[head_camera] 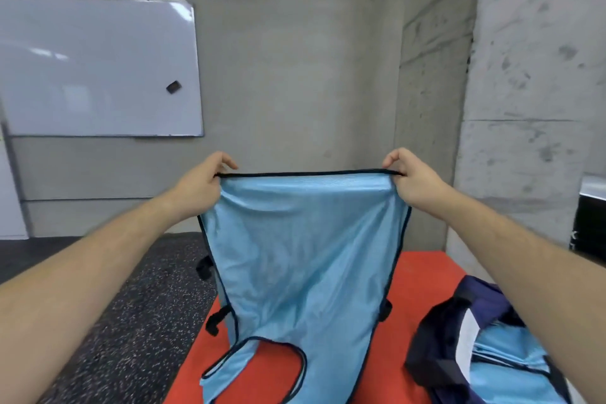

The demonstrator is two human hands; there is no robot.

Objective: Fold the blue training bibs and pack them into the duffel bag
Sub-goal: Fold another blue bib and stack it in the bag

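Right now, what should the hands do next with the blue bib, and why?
Probably bring the left hand and right hand together, folding the blue bib in half. It hangs spread out between them, pinched at its top corners, not yet folded, and the duffel bag sits open nearby.

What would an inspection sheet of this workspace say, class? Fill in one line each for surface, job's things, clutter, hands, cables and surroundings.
Surface: red surface, beside a dark speckled floor.
Job's things: blue bib held up and hanging with its neck opening at the bottom; navy duffel bag open on the red surface at right, blue fabric inside.
Clutter: nothing seen.
Hands: left hand and right hand each pinch a top corner of the blue bib.
Cables: nothing seen.
Surroundings: whiteboard with a small dark object on it; concrete wall.
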